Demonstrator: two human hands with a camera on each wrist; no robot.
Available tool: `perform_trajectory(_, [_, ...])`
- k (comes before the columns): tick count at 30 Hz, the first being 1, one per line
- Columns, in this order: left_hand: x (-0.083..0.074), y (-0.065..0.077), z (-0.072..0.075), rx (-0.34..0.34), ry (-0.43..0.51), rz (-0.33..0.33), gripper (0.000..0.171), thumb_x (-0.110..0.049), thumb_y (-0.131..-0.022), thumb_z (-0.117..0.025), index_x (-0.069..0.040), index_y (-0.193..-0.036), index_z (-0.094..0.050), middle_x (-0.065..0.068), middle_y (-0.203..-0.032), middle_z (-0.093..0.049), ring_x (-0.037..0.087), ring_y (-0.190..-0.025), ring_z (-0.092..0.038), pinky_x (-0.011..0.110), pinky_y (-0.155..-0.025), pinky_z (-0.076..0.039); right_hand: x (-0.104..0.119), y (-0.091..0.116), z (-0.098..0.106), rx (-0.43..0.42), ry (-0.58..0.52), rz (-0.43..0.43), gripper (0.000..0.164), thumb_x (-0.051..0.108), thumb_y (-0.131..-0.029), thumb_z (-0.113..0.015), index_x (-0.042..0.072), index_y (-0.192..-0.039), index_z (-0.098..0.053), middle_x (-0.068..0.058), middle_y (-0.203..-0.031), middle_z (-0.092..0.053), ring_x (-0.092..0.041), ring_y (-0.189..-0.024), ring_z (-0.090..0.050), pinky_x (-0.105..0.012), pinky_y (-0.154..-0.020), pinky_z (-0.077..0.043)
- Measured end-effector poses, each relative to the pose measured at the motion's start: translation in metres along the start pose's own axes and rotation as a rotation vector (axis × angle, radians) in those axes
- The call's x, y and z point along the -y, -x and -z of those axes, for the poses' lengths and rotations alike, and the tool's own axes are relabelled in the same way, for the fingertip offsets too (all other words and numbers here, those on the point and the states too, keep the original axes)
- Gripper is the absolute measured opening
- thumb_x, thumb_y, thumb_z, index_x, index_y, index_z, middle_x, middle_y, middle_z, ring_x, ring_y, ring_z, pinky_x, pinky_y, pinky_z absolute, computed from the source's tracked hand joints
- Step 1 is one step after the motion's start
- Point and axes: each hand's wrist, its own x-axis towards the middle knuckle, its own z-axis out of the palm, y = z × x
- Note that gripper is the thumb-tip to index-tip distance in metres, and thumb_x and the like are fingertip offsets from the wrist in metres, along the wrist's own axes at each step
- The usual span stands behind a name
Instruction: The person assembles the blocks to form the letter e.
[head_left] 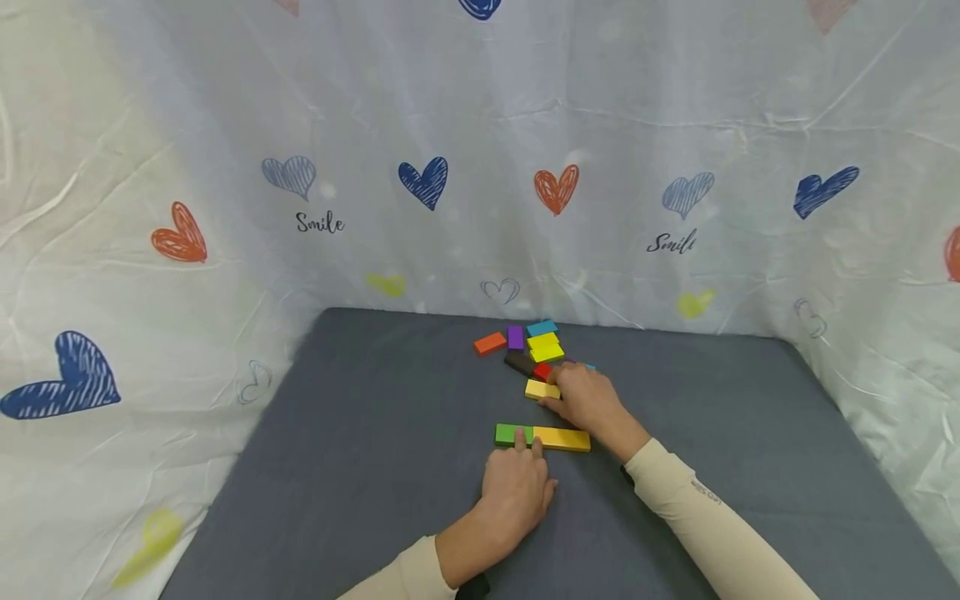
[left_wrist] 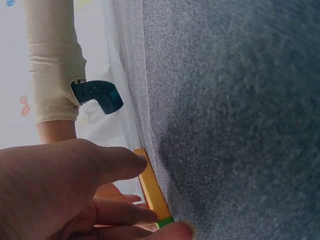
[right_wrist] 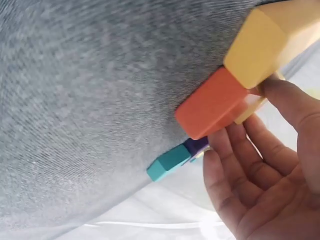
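My left hand (head_left: 513,492) reaches in from the front, two fingertips on a row of a green block (head_left: 504,434) and a longer yellow-orange block (head_left: 562,439), which lie end to end. In the left wrist view its thumb (left_wrist: 127,162) lies over the yellow-orange block (left_wrist: 154,192). My right hand (head_left: 588,398) is at the pile behind the row, beside a pale yellow block (head_left: 540,390) and a red block (head_left: 542,372). The right wrist view shows extended fingers at the red block (right_wrist: 210,105), with the thumb beside the pale yellow block (right_wrist: 257,47).
Farther back lie a dark block (head_left: 518,362), an orange-red block (head_left: 491,343), a purple block (head_left: 515,337), a blue block (head_left: 542,328) and bright yellow blocks (head_left: 545,347). A white curtain (head_left: 480,242) printed with hearts hangs behind the grey tabletop (head_left: 375,400).
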Motion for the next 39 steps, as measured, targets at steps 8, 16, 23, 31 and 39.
perform_trajectory(8, [0.000,0.000,0.001,-0.003,-0.014,-0.010,0.067,-0.065,-0.101,-0.060,-0.019,-0.150,-0.063,0.008,-0.153,-0.059,0.016,-0.073,-0.073,0.031,-0.060,-0.058,0.004,0.004,0.005,0.040,0.042,0.011,0.032,0.031,-0.087,-0.090,0.009,-0.107,-0.078,-0.004,-0.093,-0.068,-0.020,-0.077,-0.062,-0.041,-0.068,-0.059])
perform_trajectory(16, [0.001,0.000,0.000,0.004,-0.009,-0.010,0.066,-0.065,-0.100,-0.060,-0.020,-0.149,-0.064,0.008,-0.153,-0.059,0.016,-0.077,-0.074,0.031,-0.062,-0.059,0.006,0.006,0.008,0.106,0.011,-0.027,0.032,0.025,-0.089,-0.088,0.010,-0.116,-0.077,-0.003,-0.098,-0.066,-0.019,-0.079,-0.060,-0.042,-0.074,-0.060])
perform_trajectory(23, [0.001,0.001,0.001,-0.020,-0.022,-0.010,0.065,-0.065,-0.100,-0.061,-0.021,-0.147,-0.066,0.008,-0.151,-0.060,0.016,-0.074,-0.073,0.031,-0.062,-0.059,0.007,0.011,0.010,0.103,-0.021,-0.043,0.030,0.018,-0.091,-0.086,0.009,-0.118,-0.077,-0.004,-0.098,-0.065,-0.020,-0.078,-0.061,-0.044,-0.073,-0.060])
perform_trajectory(31, [0.002,0.001,0.001,-0.009,-0.009,-0.006,0.065,-0.064,-0.100,-0.061,-0.020,-0.148,-0.065,0.008,-0.152,-0.060,0.016,-0.076,-0.074,0.031,-0.061,-0.058,0.007,0.011,0.008,0.104,-0.031,-0.039,0.030,0.017,-0.091,-0.085,0.008,-0.119,-0.076,-0.004,-0.100,-0.065,-0.018,-0.076,-0.058,-0.040,-0.071,-0.059])
perform_trajectory(39, [0.000,0.003,-0.001,-0.072,-0.043,-0.005,0.063,-0.065,-0.099,-0.062,-0.021,-0.144,-0.068,0.007,-0.149,-0.063,0.016,-0.081,-0.075,0.030,-0.061,-0.058,0.005,0.010,0.009,0.115,-0.039,-0.057,0.032,0.017,-0.091,-0.086,0.008,-0.119,-0.076,-0.004,-0.101,-0.065,-0.019,-0.079,-0.060,-0.042,-0.076,-0.060])
